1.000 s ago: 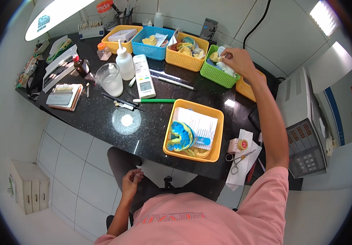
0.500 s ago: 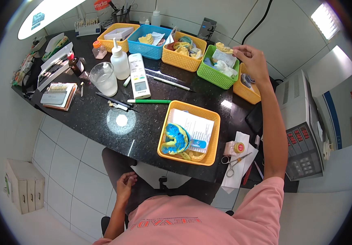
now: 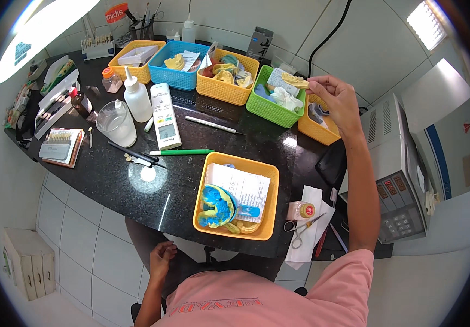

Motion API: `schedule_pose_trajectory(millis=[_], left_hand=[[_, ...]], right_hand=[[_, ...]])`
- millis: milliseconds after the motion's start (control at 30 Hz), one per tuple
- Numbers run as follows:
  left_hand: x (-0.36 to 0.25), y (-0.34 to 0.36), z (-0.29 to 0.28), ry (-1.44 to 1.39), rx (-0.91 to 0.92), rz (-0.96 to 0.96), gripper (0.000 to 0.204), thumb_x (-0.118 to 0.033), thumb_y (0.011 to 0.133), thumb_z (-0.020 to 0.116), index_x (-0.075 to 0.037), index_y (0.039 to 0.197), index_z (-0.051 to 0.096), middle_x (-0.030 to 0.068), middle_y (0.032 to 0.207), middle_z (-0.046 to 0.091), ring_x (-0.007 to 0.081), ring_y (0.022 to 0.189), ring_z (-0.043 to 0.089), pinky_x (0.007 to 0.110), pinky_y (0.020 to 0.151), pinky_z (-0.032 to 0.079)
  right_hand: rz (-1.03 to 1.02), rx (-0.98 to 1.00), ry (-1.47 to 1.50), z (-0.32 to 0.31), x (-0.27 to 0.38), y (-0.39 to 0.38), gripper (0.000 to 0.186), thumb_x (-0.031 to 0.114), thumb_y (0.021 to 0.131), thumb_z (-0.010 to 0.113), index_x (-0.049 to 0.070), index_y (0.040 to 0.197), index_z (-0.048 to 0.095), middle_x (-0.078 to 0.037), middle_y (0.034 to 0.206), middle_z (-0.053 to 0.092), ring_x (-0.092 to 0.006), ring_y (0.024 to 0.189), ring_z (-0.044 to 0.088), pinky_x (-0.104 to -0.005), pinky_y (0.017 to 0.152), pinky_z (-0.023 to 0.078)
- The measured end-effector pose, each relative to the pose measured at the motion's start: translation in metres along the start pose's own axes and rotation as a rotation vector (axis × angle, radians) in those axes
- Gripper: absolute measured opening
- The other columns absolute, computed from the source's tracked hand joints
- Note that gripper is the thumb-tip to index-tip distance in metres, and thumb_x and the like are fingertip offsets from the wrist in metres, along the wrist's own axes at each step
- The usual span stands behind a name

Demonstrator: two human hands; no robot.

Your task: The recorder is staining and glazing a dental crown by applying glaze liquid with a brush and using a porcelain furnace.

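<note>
At the back right, my right hand point(image 3: 337, 98) pinches a pale yellow dental cast point(image 3: 295, 81) between thumb and fingertips. The cast is tilted above the right rim of the green basket point(image 3: 272, 111), which also holds a crumpled white wrap point(image 3: 287, 100) and a printed paper slip. My left hand point(image 3: 162, 258) hangs low by my lap with loosely bent fingers and nothing in it. Nearest me on the black counter is a yellow tray point(image 3: 271, 218). Inside it lie a blue-and-yellow dental impression point(image 3: 218, 206), a printed sheet point(image 3: 240, 182) and part of a yellow cast.
Along the back stand a blue basket point(image 3: 174, 80) and several yellow baskets point(image 3: 229, 94). Left lie a glass beaker point(image 3: 116, 125), a white squeeze bottle point(image 3: 138, 101), a white remote point(image 3: 165, 120) and a green pen point(image 3: 183, 152). Scissors point(image 3: 300, 231) rest on paper at right, beside a control unit point(image 3: 398, 201).
My right hand has shifted slightly, bringing the yellow cast to the green basket's right rim and turning it more edge-on. The whole view has swung, so the counter sits lower and further left.
</note>
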State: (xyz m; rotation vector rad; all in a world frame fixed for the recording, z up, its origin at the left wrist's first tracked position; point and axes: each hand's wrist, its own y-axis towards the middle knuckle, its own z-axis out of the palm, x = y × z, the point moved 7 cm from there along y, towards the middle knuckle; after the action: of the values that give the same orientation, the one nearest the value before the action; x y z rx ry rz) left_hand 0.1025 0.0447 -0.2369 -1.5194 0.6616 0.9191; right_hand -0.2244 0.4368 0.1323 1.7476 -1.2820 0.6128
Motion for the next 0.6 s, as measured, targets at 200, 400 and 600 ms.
schedule_pose_trajectory(millis=[200, 400, 600], left_hand=[[0.003, 0.002, -0.001, -0.008, -0.007, 0.008, 0.025, -0.008, 0.095, 0.052, 0.003, 0.116, 0.06, 0.0117, 0.103, 0.068, 0.0163, 0.091, 0.065, 0.029, 0.082, 0.051], [0.0, -0.006, -0.007, -0.006, -0.033, 0.0, 0.024, -0.008, 0.095, 0.052, 0.003, 0.115, 0.06, 0.0117, 0.103, 0.068, 0.016, 0.091, 0.065, 0.028, 0.081, 0.051], [0.002, 0.001, -0.001, -0.008, 0.021, 0.039, 0.024, -0.008, 0.095, 0.052, 0.003, 0.115, 0.06, 0.0116, 0.102, 0.068, 0.016, 0.09, 0.065, 0.028, 0.08, 0.052]], right_hand=[[0.012, -0.008, -0.123, 0.01, -0.02, 0.014, 0.023, 0.02, 0.089, 0.069, -0.001, 0.099, 0.071, -0.008, 0.083, 0.073, -0.0064, 0.077, 0.064, -0.0219, 0.069, 0.046], [-0.051, 0.094, -0.324, 0.043, -0.036, 0.027, 0.024, 0.019, 0.085, 0.07, 0.001, 0.101, 0.071, -0.01, 0.087, 0.072, -0.0161, 0.08, 0.067, -0.0294, 0.075, 0.051], [-0.078, 0.1, -0.519, 0.044, -0.051, 0.031, 0.022, 0.023, 0.082, 0.069, 0.008, 0.097, 0.074, -0.014, 0.089, 0.072, -0.0274, 0.084, 0.07, -0.0363, 0.076, 0.053]])
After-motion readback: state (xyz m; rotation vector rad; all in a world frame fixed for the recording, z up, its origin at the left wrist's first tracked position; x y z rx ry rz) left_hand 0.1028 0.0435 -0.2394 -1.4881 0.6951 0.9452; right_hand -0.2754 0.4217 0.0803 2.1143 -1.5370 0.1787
